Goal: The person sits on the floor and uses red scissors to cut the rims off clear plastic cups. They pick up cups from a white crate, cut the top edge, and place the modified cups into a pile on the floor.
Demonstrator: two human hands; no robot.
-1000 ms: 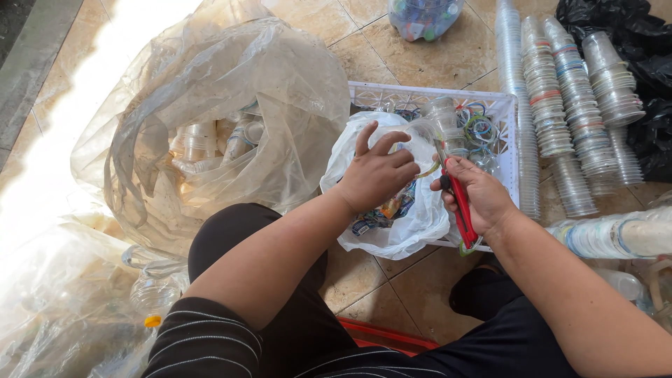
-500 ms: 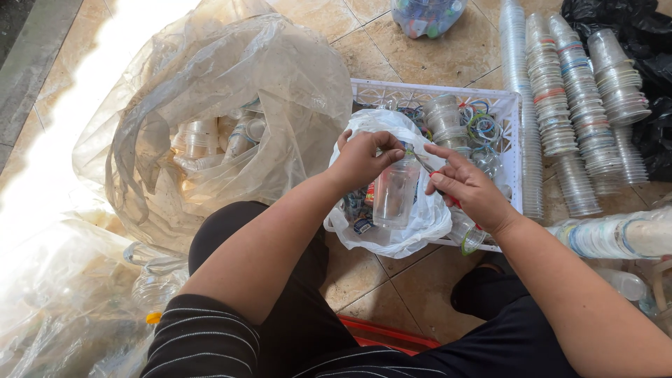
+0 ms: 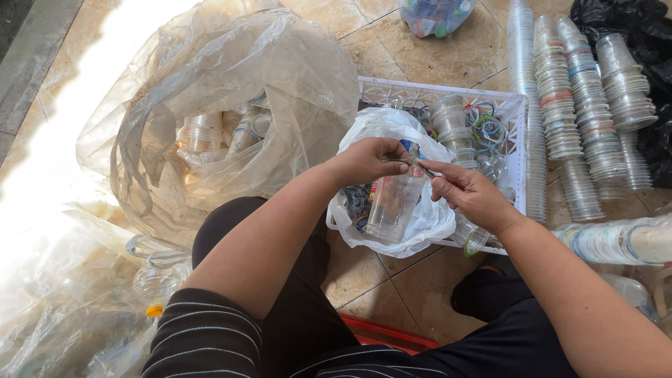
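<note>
Big clear sack [image 3: 210, 105] on the tile floor at left, full of plastic cups; contents blur through the film. Left hand [image 3: 367, 159] pinches the rim of a clear cup [image 3: 393, 203], fingers closed on it. Cup hangs upright, empty, see-through, over a white bag [image 3: 420, 224] that sits at the near edge of the white crate [image 3: 518, 140]. Right hand [image 3: 472, 192] pinches a thin strip at the same rim; can't tell what the strip is. Cup stacks [image 3: 581, 119] lie on the floor at right, tops cut off by the frame.
</note>
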